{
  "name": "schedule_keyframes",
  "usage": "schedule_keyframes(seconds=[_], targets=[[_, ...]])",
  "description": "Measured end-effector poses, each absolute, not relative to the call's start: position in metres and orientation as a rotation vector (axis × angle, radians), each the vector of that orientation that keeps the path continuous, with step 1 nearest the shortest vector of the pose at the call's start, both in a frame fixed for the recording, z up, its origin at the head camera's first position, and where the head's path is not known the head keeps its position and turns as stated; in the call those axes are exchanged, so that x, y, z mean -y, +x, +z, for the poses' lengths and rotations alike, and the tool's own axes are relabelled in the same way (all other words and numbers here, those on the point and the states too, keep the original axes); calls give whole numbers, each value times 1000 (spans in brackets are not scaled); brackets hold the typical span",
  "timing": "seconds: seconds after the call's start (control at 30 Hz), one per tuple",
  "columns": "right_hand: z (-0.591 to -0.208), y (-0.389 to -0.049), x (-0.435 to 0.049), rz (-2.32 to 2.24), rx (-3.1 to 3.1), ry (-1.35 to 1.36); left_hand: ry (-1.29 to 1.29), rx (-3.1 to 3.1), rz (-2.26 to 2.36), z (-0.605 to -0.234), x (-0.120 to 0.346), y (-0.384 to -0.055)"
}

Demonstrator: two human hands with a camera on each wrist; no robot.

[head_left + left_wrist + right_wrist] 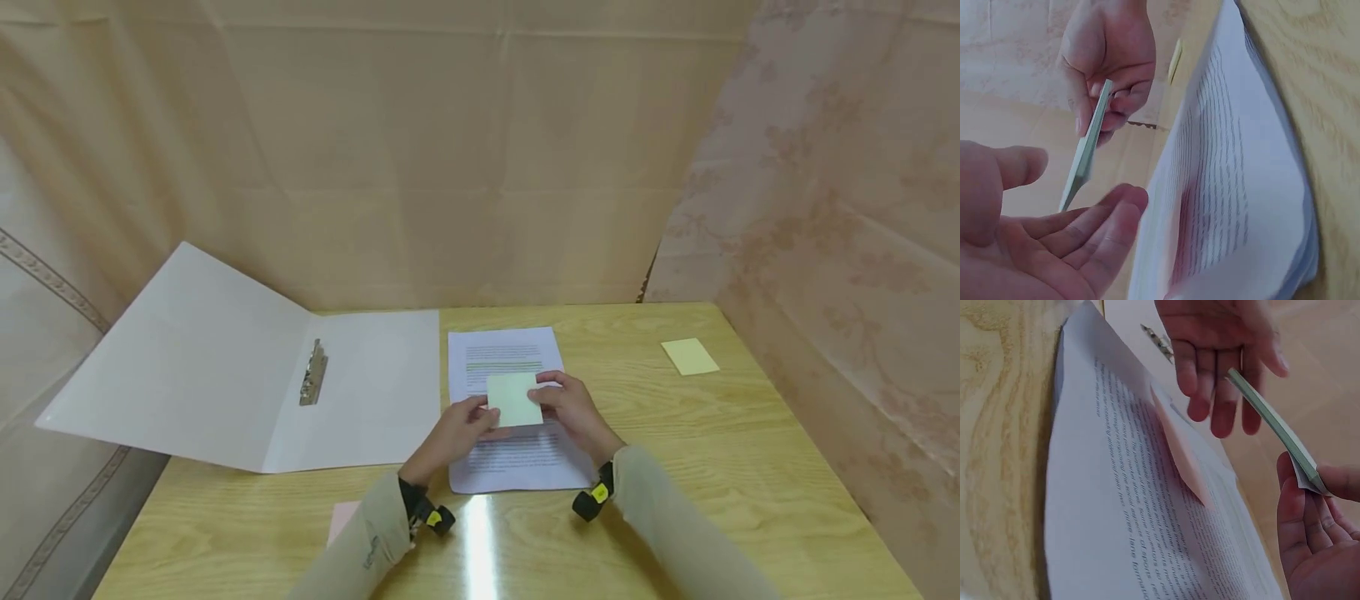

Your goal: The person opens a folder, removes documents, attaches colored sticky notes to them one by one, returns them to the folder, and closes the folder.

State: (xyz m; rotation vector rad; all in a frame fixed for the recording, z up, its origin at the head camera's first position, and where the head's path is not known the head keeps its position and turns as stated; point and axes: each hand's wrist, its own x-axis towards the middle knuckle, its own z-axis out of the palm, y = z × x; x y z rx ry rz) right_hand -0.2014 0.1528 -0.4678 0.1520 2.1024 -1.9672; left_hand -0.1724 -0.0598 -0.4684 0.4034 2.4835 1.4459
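My right hand pinches a pale green sticky note pad between thumb and fingers, above a stack of printed sheets. The pad appears edge-on in the right wrist view, with a bottom leaf peeling slightly apart near the thumb. My left hand is at the pad's other side. In the left wrist view its fingers are extended and its thumb stands off from the pad. A pink sticky note stands up from the printed page below, mostly hidden by the left hand in the head view.
An open white binder with a metal clip lies left of the sheets, its cover raised. A yellow sticky note pad rests at the table's right. Something pink shows beside the left sleeve. Curtains hang behind and at both sides.
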Motion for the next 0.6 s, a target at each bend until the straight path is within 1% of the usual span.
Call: schedule_keyframes(seconds=[0.33,0.6], targets=[[-472,-199,-145,-1930,-2111,87,135,-2431,1740,-468,55,-172],[-474,-196,-137,-1920,-2185,80,-27,-2344,1833,-469,49,-171]])
